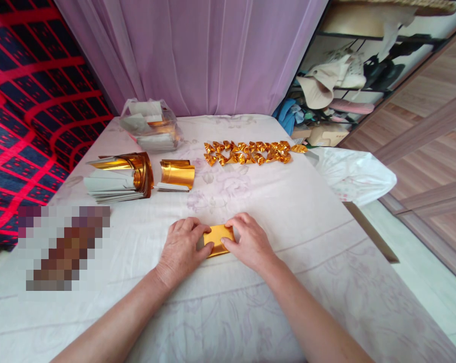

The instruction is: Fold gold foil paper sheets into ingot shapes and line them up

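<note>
Pressed gold sheet (218, 239) flat on cloth-covered table (296, 212) with left hand (183, 248) and right hand (247, 242), fingers pinching its ends (sheet's edges hidden underneath).

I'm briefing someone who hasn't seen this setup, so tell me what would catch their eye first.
First, the two hands at the near middle of the cloth-covered table: the left hand and right hand press a small gold paper flat between them. Behind it, a row of folded gold pieces glitters across the far middle. At the far left lie stacks of gold foil sheets.
</note>
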Demonstrator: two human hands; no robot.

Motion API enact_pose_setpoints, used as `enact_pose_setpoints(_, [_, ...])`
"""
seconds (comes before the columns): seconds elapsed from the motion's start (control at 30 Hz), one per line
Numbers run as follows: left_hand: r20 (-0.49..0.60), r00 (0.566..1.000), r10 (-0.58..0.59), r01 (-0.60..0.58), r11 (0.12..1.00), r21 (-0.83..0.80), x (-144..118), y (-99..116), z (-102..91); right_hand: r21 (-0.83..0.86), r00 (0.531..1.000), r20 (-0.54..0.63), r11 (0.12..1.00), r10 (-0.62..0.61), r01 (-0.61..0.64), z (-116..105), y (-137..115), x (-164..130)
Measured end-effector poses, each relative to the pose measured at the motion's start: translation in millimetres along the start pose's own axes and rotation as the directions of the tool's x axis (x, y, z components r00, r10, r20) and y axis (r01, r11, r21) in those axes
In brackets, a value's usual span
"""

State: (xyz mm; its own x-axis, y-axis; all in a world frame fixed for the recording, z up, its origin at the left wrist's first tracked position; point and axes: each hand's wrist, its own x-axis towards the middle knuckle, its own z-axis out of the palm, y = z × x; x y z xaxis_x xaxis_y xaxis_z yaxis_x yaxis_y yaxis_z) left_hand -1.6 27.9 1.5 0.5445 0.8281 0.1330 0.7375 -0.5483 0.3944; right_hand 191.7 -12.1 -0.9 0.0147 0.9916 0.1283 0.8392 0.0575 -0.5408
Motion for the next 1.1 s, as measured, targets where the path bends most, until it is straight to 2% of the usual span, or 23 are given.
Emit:
enact_pose_setpoints(0.23, [-0.001,1.000,-0.003,0.003,1.000,0.001,-1.1,1.1,-1.6,-0.011,0.998,0.049,0.999,-0.048,0.048,-5.2,-0.2,-2.4])
enact_pose_setpoints(0.53, [-0.026,0.999,0.029,-0.029,1.000,0.011,-3.3,0.9,0.4,0.003,0.992,0.111,0.999,-0.052,0.052,-11.4,-1.5,-4.5])
enact_pose_setpoints(1.1, [-0.031,0.999,0.041,-0.040,0.999,0.038,-4.9,2.8,0.5,-0.011,0.991,0.105,0.996,-0.087,0.088,-9.0,0.0,-7.0])
